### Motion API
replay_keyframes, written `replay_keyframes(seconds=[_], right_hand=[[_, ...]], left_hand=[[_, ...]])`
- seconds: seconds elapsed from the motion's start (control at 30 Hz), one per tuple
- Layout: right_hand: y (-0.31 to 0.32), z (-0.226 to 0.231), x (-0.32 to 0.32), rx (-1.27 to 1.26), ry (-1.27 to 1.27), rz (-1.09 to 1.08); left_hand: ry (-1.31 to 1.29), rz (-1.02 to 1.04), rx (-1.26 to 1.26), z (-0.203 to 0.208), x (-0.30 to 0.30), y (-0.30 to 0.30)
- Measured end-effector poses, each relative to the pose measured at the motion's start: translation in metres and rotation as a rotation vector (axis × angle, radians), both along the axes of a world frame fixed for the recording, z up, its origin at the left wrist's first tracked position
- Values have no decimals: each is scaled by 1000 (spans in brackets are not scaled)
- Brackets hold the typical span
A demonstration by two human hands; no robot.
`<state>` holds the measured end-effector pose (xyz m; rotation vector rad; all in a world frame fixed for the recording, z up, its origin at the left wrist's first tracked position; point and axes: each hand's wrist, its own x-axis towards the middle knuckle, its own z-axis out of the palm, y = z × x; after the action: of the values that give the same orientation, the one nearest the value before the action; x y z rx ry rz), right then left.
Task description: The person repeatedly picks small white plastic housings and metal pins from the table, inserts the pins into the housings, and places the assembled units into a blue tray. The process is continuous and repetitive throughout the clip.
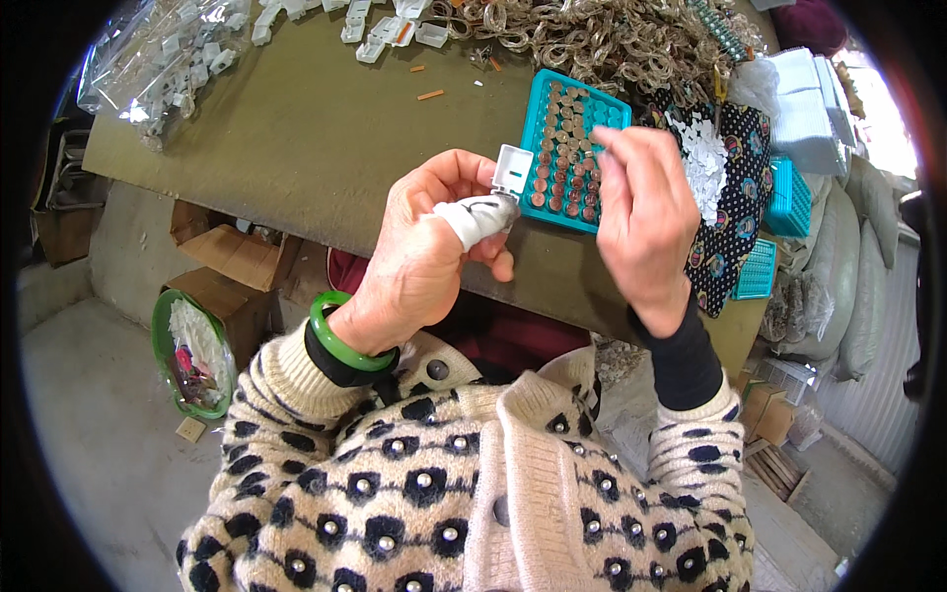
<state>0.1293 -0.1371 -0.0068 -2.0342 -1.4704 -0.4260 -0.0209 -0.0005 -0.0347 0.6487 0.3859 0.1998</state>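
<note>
My left hand (409,242), its thumb wrapped in white cloth (464,219), grips a small white plastic case (512,170) with its lid raised. The case is just left of a teal compartment tray (534,109). Rows of small round copper-coloured and silvery discs (564,187) fill many of the tray's compartments; several at the far right look bare. Over the tray's right side is my right hand (646,212), thumb and fingers drawn together in a pinch. Whatever lies between those fingertips, if anything, is too small to make out.
Coiled clear cords (592,44) are heaped at the far side of the table (296,128). White cases (370,39) and a clear bag (158,59) lie far left. White flat pieces (702,163) rest on patterned cloth (740,197), beside more teal trays (789,197).
</note>
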Motion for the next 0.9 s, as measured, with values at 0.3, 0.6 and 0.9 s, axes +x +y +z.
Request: replay_keyframes(seconds=[0.3,0.6,0.9], right_hand=[[-1,-18,42,-189,27,20],[-5,3,5,68,413,63],[3,-6,-14,210,169,126]], left_hand=[[-95,-54,-7,0,8,3],[-124,-65,-78,-8,16,4],[-116,-15,-98,-9,16,-5]])
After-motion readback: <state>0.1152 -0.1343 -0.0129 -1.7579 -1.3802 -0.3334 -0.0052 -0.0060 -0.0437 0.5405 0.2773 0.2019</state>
